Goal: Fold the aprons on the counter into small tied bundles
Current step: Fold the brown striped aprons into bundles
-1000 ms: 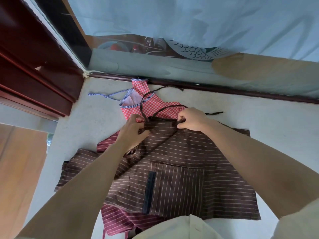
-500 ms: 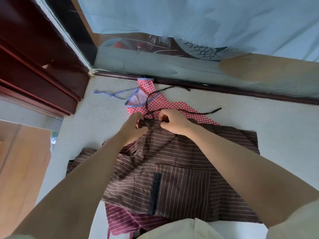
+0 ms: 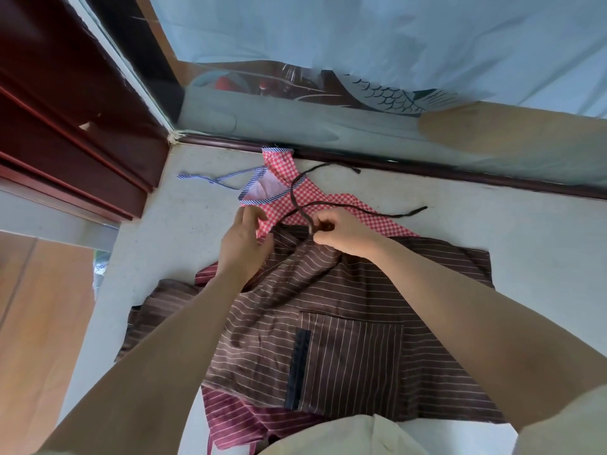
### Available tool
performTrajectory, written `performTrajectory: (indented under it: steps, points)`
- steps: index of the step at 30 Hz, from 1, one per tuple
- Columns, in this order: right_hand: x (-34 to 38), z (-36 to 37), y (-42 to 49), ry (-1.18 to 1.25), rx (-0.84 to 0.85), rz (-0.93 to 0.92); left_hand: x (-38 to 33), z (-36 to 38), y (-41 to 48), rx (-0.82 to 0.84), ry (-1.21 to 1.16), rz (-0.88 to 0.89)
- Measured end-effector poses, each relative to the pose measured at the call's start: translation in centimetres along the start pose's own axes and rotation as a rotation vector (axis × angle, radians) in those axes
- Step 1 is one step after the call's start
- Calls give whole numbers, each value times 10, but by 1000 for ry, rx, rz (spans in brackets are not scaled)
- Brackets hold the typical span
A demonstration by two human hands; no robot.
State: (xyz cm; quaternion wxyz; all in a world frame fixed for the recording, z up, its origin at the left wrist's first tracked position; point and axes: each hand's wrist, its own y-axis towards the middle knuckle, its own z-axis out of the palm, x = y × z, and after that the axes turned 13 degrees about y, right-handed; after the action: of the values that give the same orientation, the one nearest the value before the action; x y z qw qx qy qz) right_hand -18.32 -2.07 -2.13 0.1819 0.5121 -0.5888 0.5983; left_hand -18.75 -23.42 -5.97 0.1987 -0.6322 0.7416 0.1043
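Note:
A brown striped apron [image 3: 354,343] with a front pocket lies spread on the pale counter [image 3: 525,231]. Its dark brown ties [image 3: 371,211] cross over a red checked apron [image 3: 315,198] behind it. A maroon striped apron [image 3: 243,421] sticks out beneath, near me. My right hand [image 3: 345,233] pinches the brown ties where they meet the apron's top edge. My left hand [image 3: 244,241] rests at the top left corner of the brown apron, fingers stretched toward the checked cloth, thumb against the brown fabric.
A dark red wooden frame [image 3: 65,126] stands at the left. Along the counter's back runs a dark sill [image 3: 460,175] under a window covered with pale blue sheeting [image 3: 361,44]. The checked apron's blue striped ties [image 3: 213,180] trail left. A wooden surface [image 3: 36,323] lies lower left.
My right hand has slid left along the apron's top edge, gathering the ties toward the middle. My left hand has loosened and its fingers have stretched out. The brown ties now lie crossed.

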Motion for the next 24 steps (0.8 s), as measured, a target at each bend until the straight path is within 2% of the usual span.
performTrajectory:
  steps: [2,5,8,12,15,19,22,24]
  points:
    - [-2,-4,-6,-13,14,27,-1,-1,-6,7,48,65]
    - [-6,-6,-13,-58,59,35,-4,2,-9,188,123,134]
    - [-8,-5,-19,-175,54,-7,-11,7,-13,325,163,103]
    - [-17,-8,-31,-215,2,-47,-17,14,-19,184,136,42]
    - [-20,-8,-35,-182,-31,-101,-17,13,-20,58,35,-97]
    - [-7,0,-29,-153,-28,-140,-9,14,-12,229,8,-296]
    - [-1,7,-21,-200,35,-154,-6,11,-7,236,-60,-381]
    - [2,10,-14,-208,0,-203,-9,8,-6,226,-204,-401]
